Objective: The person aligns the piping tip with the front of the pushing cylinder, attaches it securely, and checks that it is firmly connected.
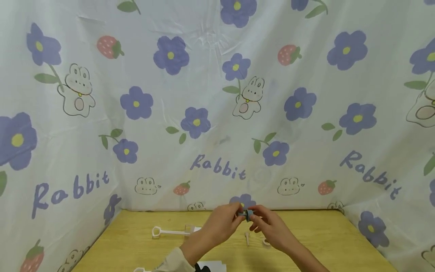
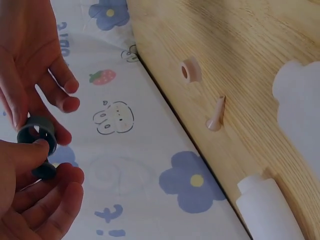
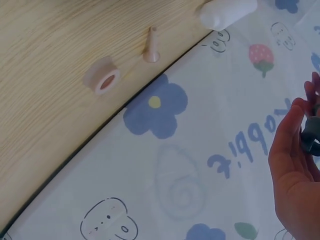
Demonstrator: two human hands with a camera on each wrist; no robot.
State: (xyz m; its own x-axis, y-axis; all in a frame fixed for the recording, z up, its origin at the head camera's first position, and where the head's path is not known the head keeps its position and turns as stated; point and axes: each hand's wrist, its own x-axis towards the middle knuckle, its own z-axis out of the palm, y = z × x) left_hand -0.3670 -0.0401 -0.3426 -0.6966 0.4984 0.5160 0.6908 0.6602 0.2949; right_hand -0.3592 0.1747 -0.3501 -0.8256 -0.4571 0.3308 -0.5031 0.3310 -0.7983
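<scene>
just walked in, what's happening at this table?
A person is handling a dark teal piece with both hands, up above the far side of the table. The left hand pinches it from one side and the right hand from the other. A pale ring-shaped piece and a pale cone-shaped piece are on the table, touched by neither hand. Whether the teal piece is one part or two is hard to tell.

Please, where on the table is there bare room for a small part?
The table shows bare wood at right, between the right hand and the curtain, and at left, between the white handled piece and curtain. The middle is crowded: cone-shaped piece and pale ring near the right hand, white items near the left sleeve.
</scene>
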